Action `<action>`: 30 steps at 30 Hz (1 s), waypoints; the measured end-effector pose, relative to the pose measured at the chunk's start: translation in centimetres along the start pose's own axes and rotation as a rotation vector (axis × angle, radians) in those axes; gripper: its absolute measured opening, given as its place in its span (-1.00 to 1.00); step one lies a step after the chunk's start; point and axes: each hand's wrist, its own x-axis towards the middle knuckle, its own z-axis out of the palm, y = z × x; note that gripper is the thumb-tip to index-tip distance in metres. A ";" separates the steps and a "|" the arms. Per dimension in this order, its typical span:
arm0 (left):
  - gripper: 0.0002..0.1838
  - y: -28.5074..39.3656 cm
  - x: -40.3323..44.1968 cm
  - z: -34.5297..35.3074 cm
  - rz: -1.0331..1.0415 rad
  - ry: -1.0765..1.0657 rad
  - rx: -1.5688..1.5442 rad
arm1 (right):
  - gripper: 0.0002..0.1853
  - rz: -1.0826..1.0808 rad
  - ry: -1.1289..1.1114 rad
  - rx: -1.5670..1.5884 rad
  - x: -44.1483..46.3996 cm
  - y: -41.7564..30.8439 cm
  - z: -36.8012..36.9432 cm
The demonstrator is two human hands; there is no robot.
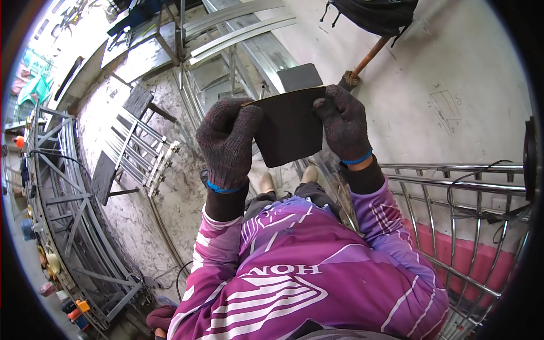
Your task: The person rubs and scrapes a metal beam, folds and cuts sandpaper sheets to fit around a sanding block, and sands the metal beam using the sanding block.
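You pinch a dark sheet by its upper corners, gloved left hand and right hand apart. Chrome railing stands right; grey metal framework lies left.

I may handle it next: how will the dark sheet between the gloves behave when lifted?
The dark sheet is probably light: its edge looks thin. It likely flexes: its top edge curves slightly between left hand and right hand.

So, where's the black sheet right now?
In the head view, the black sheet is just above centre, held between the left hand and right hand.
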 end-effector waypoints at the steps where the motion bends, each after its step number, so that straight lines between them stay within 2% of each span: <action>1: -0.92 0.0 -0.1 0.1 0.009 -0.001 -0.007 | -0.84 -0.030 0.019 -0.006 -0.2 -0.1 0.0; 6: -0.94 0.0 -0.2 0.0 0.009 -0.022 0.013 | -0.85 -0.044 0.012 -0.119 -0.6 -0.9 -0.6; 8: -0.94 -0.1 -0.1 -0.2 0.023 -0.037 0.021 | -0.85 -0.123 0.037 -0.165 -0.9 -0.9 -0.7; 14: -0.93 -1.5 0.2 -0.1 -0.111 -0.063 -0.082 | -0.84 -0.067 0.123 0.025 -1.2 0.0 0.1; 17: -0.92 -0.9 -0.1 0.4 -0.232 -0.061 -0.092 | -0.83 -0.018 0.070 -0.123 -0.8 -1.3 -1.1; 18: -0.92 -1.2 -0.3 0.2 -0.235 -0.068 -0.092 | -0.83 -0.014 0.076 -0.125 -0.9 -1.3 -1.0; 20: -0.84 -2.0 -0.4 -0.6 -0.195 -0.225 -0.006 | -0.87 -0.025 0.138 -0.083 -1.1 -1.2 -0.9; 26: -0.79 -1.9 0.0 0.3 -0.145 -0.186 0.131 | -0.87 0.057 0.117 -0.031 -1.3 -1.5 -0.9; 30: -0.79 -1.8 0.2 0.6 -0.164 -0.188 0.109 | -0.86 0.076 0.116 -0.045 -1.2 -1.3 -1.2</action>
